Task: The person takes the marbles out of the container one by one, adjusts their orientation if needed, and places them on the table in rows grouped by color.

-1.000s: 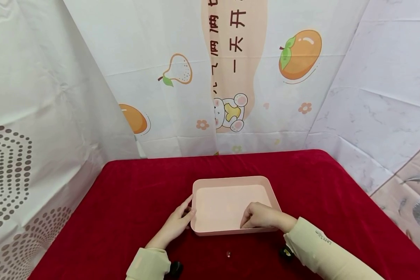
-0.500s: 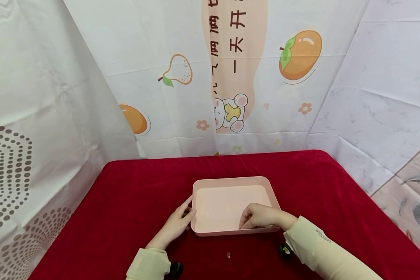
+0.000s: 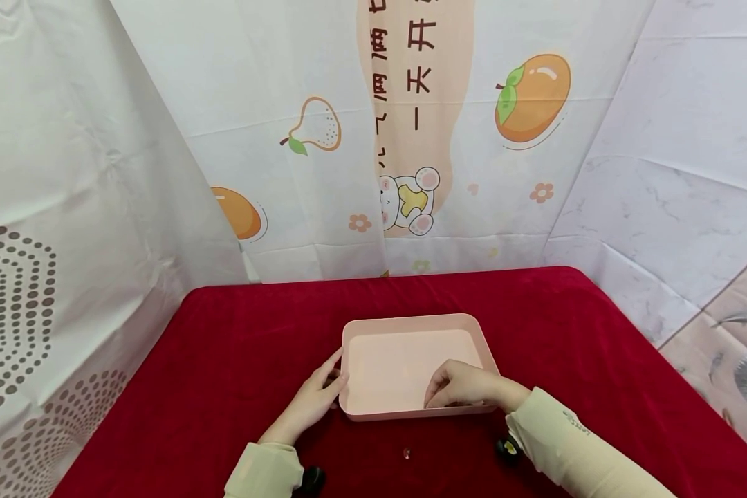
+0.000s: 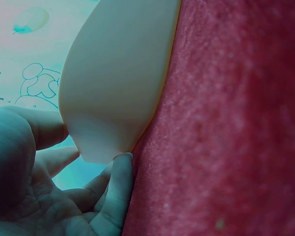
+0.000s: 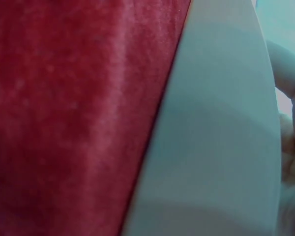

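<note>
In the head view, a pale pink shallow tray point(image 3: 386, 366) lies on a red cloth. My left hand point(image 3: 315, 400) touches its left side, thumb at the rim. The left wrist view has the left hand point(image 4: 64, 196) with fingers spread against the tray's end wall point(image 4: 118, 88), one fingertip low near the cloth. My right hand point(image 3: 463, 384) reaches inside the tray by the front wall, its fingers bent and tips down. Whether anything lies between those fingertips is hidden. The right wrist view shows mostly the outer wall point(image 5: 211, 123), with part of the right hand point(image 5: 291, 142) behind it.
A small shiny bead-like piece point(image 3: 407, 453) lies on the red cloth point(image 3: 255, 346) in front of the tray. Dark devices sit by both wrists. A printed curtain point(image 3: 324, 180) hangs behind the table, with more sheets at both sides.
My right hand has shifted very slightly to the left along the inside of the front wall. The left hand, the tray and the small shiny piece have stayed put.
</note>
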Demonstrator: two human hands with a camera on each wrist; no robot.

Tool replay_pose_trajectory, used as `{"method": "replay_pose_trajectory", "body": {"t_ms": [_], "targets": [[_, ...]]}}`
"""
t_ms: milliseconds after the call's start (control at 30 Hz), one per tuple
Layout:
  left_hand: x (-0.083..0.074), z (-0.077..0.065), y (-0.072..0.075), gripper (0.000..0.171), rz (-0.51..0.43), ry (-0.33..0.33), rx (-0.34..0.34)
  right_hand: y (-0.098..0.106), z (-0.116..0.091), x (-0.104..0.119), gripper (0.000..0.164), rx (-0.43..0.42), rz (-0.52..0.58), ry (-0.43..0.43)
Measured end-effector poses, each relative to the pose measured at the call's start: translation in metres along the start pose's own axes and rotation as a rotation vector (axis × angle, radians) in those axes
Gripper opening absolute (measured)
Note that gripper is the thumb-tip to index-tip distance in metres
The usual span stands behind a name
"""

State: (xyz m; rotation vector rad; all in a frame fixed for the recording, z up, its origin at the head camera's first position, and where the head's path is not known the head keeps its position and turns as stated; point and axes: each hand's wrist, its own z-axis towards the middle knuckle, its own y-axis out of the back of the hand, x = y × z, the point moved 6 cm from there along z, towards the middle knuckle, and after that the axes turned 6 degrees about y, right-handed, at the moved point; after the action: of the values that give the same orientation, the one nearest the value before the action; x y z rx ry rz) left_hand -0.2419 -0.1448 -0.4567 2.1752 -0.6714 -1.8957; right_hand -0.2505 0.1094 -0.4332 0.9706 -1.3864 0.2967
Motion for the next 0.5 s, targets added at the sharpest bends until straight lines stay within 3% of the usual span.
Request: {"method": "replay_pose_trajectory", "body": {"t_ms": [267,500], "targets": [[-0.002,-0.001,0.001,0.059,-0.001,-0.014,0.009,0.006,0.000,-0.001,0.017,-0.117,0.078,0.002],[-0.001,0.000,0.001,0.059,0.000,-0.019,0.012,0.016,-0.004,0.006,0.025,-0.200,-0.014,0.080]]}}
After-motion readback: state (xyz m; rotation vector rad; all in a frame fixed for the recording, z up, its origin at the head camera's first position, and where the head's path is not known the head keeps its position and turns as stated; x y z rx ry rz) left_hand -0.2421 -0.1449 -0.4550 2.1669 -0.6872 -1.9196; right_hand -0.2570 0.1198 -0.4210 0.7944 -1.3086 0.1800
